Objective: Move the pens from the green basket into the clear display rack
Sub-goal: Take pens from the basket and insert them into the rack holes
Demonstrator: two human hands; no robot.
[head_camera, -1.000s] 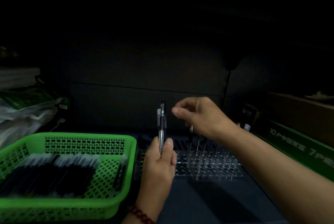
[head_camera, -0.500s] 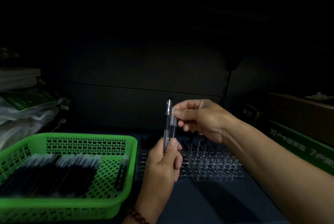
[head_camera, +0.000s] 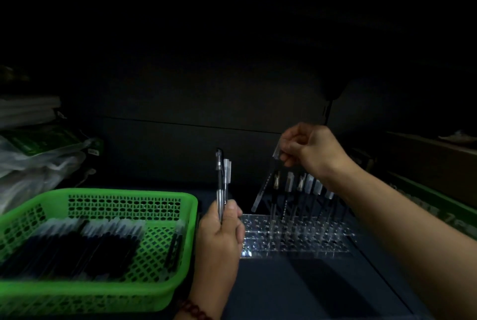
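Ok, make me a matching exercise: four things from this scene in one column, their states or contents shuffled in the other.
Column one:
1 green basket
2 left hand
3 right hand
4 clear display rack

Column two:
A pinches one tilted pen above the rack
B has a row of pens standing in it
C grips upright pens
D contains loose pens lying flat

Pairs: 1-D, 2-C, 3-A, 4-B.

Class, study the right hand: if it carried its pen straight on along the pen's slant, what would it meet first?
Probably the clear display rack, near its far left corner: the right hand pinches a pen whose tip slants down toward it. Depth is unclear.
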